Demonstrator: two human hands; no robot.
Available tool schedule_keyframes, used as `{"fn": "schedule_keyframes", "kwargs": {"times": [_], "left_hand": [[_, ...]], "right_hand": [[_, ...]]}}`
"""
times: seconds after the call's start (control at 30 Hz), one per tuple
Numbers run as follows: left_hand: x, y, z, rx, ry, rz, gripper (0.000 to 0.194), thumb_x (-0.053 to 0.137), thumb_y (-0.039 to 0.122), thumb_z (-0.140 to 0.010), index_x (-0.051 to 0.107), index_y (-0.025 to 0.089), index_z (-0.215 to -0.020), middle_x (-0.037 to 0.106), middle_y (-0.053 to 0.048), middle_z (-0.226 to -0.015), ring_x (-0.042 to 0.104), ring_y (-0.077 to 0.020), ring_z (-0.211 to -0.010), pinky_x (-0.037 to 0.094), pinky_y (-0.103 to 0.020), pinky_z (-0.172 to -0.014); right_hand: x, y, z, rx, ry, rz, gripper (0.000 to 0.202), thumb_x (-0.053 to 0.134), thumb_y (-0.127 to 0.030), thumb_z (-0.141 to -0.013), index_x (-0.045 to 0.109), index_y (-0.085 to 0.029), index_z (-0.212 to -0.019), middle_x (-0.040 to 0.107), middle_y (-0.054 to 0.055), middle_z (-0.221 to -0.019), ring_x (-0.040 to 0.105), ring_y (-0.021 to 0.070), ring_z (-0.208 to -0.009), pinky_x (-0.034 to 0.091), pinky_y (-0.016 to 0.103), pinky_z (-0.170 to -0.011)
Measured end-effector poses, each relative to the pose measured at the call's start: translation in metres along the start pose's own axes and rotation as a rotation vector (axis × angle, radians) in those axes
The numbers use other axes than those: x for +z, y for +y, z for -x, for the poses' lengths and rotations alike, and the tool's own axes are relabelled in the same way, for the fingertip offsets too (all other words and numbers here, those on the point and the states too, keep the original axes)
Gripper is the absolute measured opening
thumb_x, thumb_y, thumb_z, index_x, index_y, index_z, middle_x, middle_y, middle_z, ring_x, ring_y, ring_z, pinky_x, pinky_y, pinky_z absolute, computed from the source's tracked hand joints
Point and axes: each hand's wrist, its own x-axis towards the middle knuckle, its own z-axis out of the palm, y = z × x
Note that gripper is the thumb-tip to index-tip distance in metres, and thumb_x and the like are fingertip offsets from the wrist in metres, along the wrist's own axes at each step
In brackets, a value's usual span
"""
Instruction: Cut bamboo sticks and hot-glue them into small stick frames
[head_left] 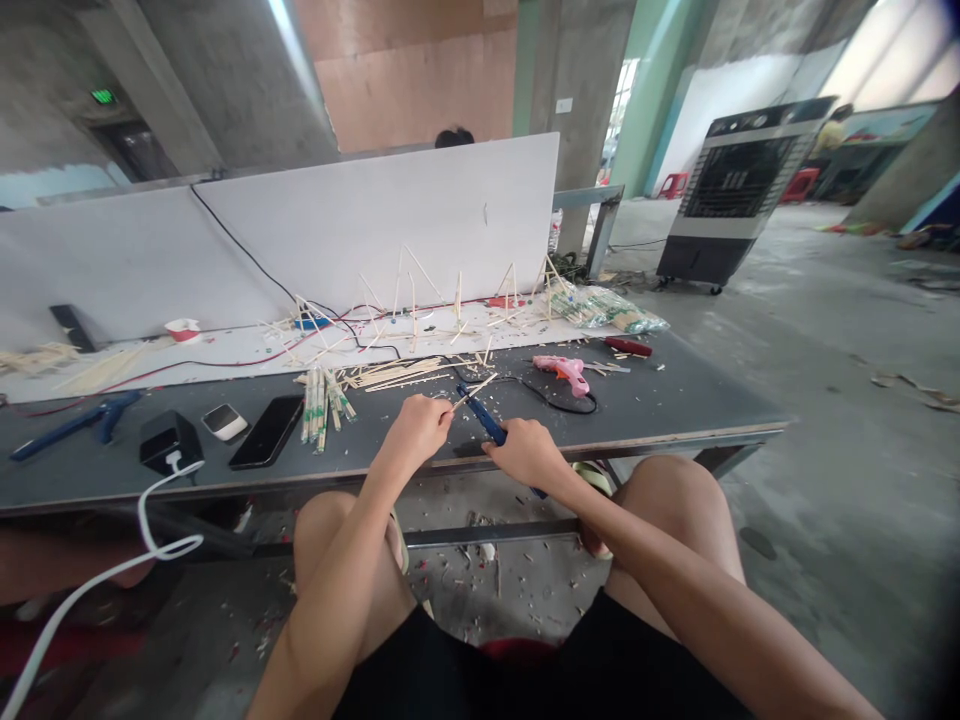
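Note:
My left hand [421, 428] is closed on a thin wooden stick [480, 388], whose free end points up and to the right over the table. My right hand [529, 452] is wrapped round a long blue cutter [484, 415]. The cutter's far tip meets the stick just beyond my left fingers; whether it bites into the wood I cannot tell. Behind my hands lies a loose pile of wooden sticks [412, 372]. Wrapped bundles of sticks [322, 405] lie left of my left hand. A pink glue gun [561, 373] rests beyond my right hand.
Upright stick frames [457, 295] stand along a white panel [375, 230]. Bagged sticks [607, 305] and a dark red handle [628, 346] lie right. A phone [268, 432], a black charger [169, 440] and a blue tool [82, 422] lie left. Cables cross the table. An air cooler [724, 190] stands beyond.

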Motion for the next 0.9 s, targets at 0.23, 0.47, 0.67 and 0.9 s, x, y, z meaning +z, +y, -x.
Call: {"fn": "schedule_keyframes", "kwargs": {"times": [0.23,0.47,0.67,0.9], "left_hand": [[-0.006,0.003,0.003,-0.022,-0.019,-0.043,0.035,0.05,0.016,-0.091,0.06,0.018,-0.058,0.056,-0.003,-0.049,0.048,-0.0139,-0.046,0.03,-0.026,-0.055],[-0.005,-0.007,0.003,-0.06,0.015,0.122,0.03,0.05,0.021,-0.092,0.065,0.018,-0.066,0.064,-0.003,-0.058,0.065,-0.0176,-0.059,0.038,-0.024,-0.057],[-0.004,-0.061,-0.01,-0.283,0.076,-0.03,0.021,0.063,0.027,-0.086,0.073,0.02,-0.069,0.07,-0.005,-0.065,0.069,-0.0238,-0.072,0.045,-0.029,-0.067],[0.009,-0.079,-0.024,-0.502,0.053,-0.132,0.004,0.072,0.017,-0.077,0.074,0.017,-0.073,0.074,-0.011,-0.08,0.069,-0.025,-0.081,0.045,-0.028,-0.069]], "right_hand": [[0.005,-0.001,0.0,0.005,-0.002,0.023,0.028,0.06,-0.038,-0.084,0.075,-0.015,-0.089,0.075,0.016,-0.087,0.071,0.0308,-0.086,0.046,0.031,-0.069],[0.003,-0.001,-0.005,0.026,0.019,-0.01,0.029,0.061,-0.04,-0.084,0.075,-0.014,-0.088,0.075,0.015,-0.086,0.071,0.029,-0.084,0.045,0.029,-0.068],[-0.008,0.009,-0.01,0.04,0.044,-0.095,0.028,0.063,-0.04,-0.085,0.074,-0.014,-0.084,0.071,0.011,-0.068,0.068,0.023,-0.067,0.042,0.027,-0.061],[-0.011,0.008,-0.005,0.018,0.025,-0.126,0.025,0.064,-0.038,-0.084,0.072,-0.014,-0.081,0.068,0.009,-0.062,0.065,0.0202,-0.058,0.04,0.026,-0.058]]}}
